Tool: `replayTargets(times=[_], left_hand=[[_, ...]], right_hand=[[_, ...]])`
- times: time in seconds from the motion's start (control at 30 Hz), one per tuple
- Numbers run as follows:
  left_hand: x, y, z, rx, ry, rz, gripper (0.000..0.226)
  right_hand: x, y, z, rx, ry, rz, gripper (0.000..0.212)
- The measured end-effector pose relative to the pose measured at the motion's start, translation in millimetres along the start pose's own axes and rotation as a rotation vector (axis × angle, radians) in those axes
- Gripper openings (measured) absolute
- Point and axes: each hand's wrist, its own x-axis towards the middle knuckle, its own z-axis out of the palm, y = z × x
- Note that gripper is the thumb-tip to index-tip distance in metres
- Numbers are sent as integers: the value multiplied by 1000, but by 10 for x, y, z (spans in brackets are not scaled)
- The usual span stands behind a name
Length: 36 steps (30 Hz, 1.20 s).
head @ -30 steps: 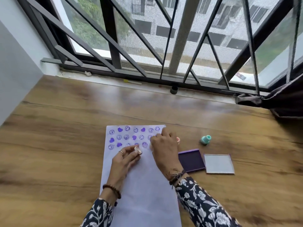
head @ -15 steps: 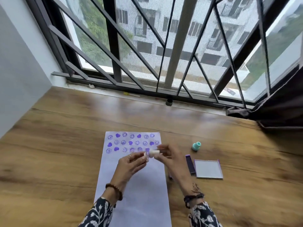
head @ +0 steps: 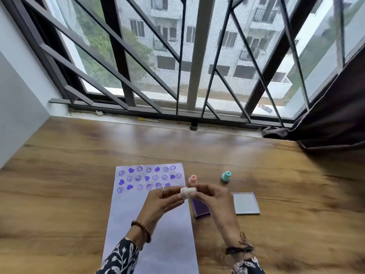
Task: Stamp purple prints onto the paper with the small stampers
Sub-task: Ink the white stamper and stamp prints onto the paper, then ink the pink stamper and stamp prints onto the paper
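A white paper (head: 150,234) lies on the wooden table with rows of purple hearts and smiley prints (head: 148,177) across its top. Above its right edge, both hands hold one small white stamper (head: 188,191) sideways in the air. My left hand (head: 163,202) pinches its left end and my right hand (head: 214,198) grips its right end. A pink stamper (head: 193,178) stands just beyond the hands. Further right stands a teal stamper (head: 226,176). The purple ink pad (head: 199,208) lies open under my right hand, partly hidden, with its lid (head: 245,203) beside it.
The wooden table (head: 79,165) runs to a window sill with a dark metal grille (head: 197,76). A dark curtain (head: 335,115) hangs at the right and rests on the table's far right corner. A grey wall (head: 17,95) bounds the left.
My right hand left the paper and met the left hand; both lifted the white stamper off the paper. The pink stamper is now uncovered. The view has tilted up.
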Motion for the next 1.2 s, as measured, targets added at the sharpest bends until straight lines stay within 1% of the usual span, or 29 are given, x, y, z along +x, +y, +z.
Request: replayTargets(times=[0.13, 0.23, 0.27, 0.3, 0.37, 0.4, 0.47, 0.53, 0.63, 0.7, 0.77, 0.83, 0.9, 0.97, 1.0, 1.07, 1.13, 1.2], left_hand=[[91, -77, 80, -21, 4, 44, 22], [182, -85, 181, 45, 20, 81, 24], [225, -76, 214, 108, 32, 112, 27], [268, -69, 236, 166, 54, 138, 32], [337, -67, 242, 225, 122, 155, 42], [362, -77, 223, 247, 146, 157, 44], [381, -109, 163, 301, 164, 158, 41], [373, -147, 97, 323, 172, 159, 34], [349, -193, 0, 340, 194, 149, 25], [337, -223, -56, 283, 215, 115, 22], [339, -247, -96, 179, 238, 68, 20], [341, -256, -108, 104, 246, 35, 19], [343, -248, -83, 52, 237, 12, 20], [341, -239, -36, 39, 217, -4, 21], [335, -228, -11, 42, 206, -12, 22], [317, -198, 23, -16, 172, -43, 27], [283, -151, 42, -130, 97, -90, 31], [245, -113, 67, -160, 16, -84, 36]], right_hand=[[116, 11, -120, 76, -65, 67, 16], [247, -37, -215, 32, -97, 65, 18], [297, -54, -240, -37, -58, 44, 20], [354, -54, -262, -156, 16, 16, 20], [464, -48, -294, -451, 157, -42, 11], [519, -32, -297, -576, 179, -43, 6], [613, 27, -290, -786, 157, -22, 10], [681, 81, -284, -891, 131, -8, 14], [729, 85, -287, -932, 115, -7, 18], [716, 65, -263, -954, 116, -39, 23], [664, 23, -191, -945, 125, -124, 28], [608, -8, -84, -917, 60, -171, 29], [582, 12, 22, -924, -65, -141, 25], [554, 50, 78, -885, -129, -100, 18], [529, 66, 85, -802, -117, -80, 15], [459, 90, 75, -540, -81, -43, 10], [370, 108, 54, -280, -92, -5, 13], [269, 119, 34, -89, -95, 27, 16]])
